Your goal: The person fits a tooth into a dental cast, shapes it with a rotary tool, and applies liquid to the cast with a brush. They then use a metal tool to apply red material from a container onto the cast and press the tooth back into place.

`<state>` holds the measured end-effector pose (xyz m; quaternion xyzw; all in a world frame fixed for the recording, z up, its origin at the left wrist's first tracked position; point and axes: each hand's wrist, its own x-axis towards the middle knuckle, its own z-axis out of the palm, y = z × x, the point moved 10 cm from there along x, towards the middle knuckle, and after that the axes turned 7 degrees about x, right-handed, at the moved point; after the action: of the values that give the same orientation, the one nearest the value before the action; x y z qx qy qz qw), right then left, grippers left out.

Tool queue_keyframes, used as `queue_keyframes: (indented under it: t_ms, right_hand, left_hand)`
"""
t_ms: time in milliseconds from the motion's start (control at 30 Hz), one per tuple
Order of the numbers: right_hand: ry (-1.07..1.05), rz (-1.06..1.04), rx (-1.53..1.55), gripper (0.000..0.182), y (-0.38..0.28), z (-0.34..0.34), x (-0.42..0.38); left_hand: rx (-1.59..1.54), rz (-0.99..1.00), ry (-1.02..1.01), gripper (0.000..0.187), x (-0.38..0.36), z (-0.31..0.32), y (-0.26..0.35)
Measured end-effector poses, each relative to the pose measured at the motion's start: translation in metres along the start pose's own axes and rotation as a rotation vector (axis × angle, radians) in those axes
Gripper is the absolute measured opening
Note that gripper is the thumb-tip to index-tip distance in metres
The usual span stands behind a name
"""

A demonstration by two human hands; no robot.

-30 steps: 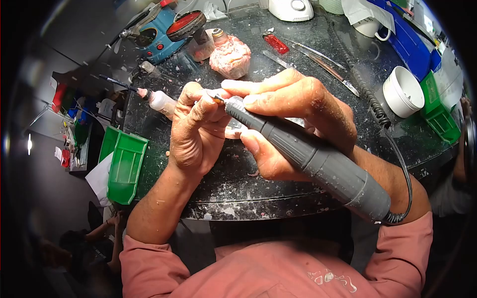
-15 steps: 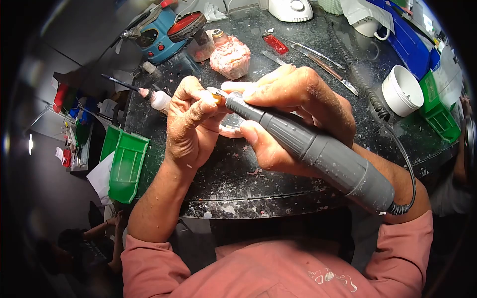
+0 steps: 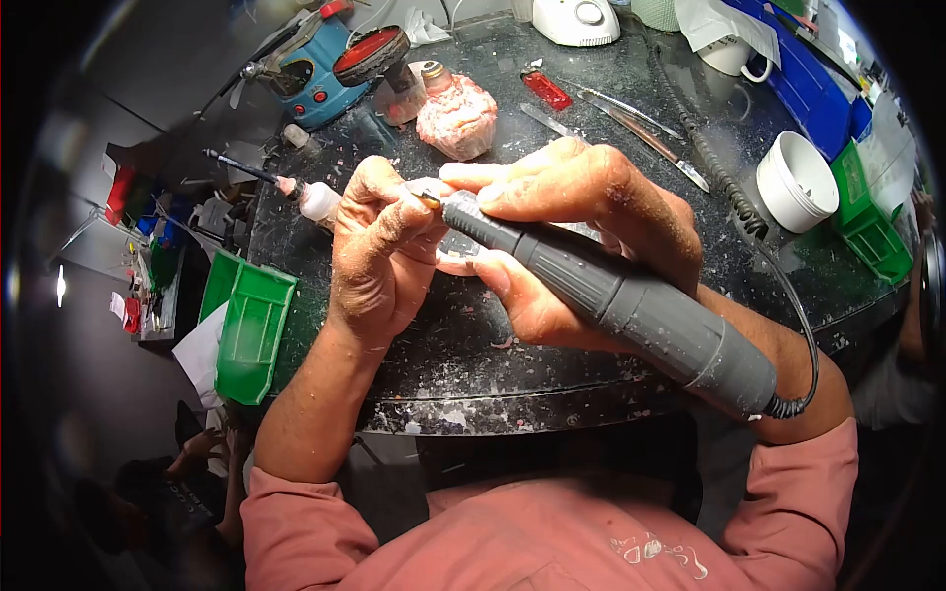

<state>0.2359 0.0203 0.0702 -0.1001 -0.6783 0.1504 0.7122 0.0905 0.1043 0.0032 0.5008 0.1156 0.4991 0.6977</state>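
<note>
My right hand (image 3: 601,197) is wrapped round a dark grey rotary handpiece (image 3: 631,295), whose narrow tip points up and left. At that tip, my left hand (image 3: 379,251) pinches a small pale piece (image 3: 426,187) between thumb and fingers; most of it is hidden by the fingers. A curved, partly clear, pinkish part (image 3: 455,262) shows between the two hands, and I cannot tell how it joins the rest. The handpiece's coiled cord (image 3: 724,177) runs from its rear end round the right side of the table.
Behind my hands on the speckled black table (image 3: 473,394) are a pink-crusted jar (image 3: 456,118), a blue machine (image 3: 320,84), a red tool (image 3: 547,90) and metal tools (image 3: 645,133). Right: a white tub (image 3: 796,182), green bin (image 3: 872,217). Left: a green bin (image 3: 256,330), a person's hand (image 3: 202,448).
The handpiece and my right hand have shifted slightly, with the tip a little lower against the small piece. My left fingers have turned slightly. The other person's hand at lower left has moved.
</note>
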Motion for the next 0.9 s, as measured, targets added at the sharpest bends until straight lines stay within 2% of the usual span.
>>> queue_keyframes:
  t_ms: [900]
  right_hand:
    - [-0.042, -0.06, -0.058, 0.039, -0.0018, 0.0029, -0.0002]
  left_hand:
    - [-0.072, -0.059, 0.071, 0.009, -0.0041, -0.0008, -0.0099]
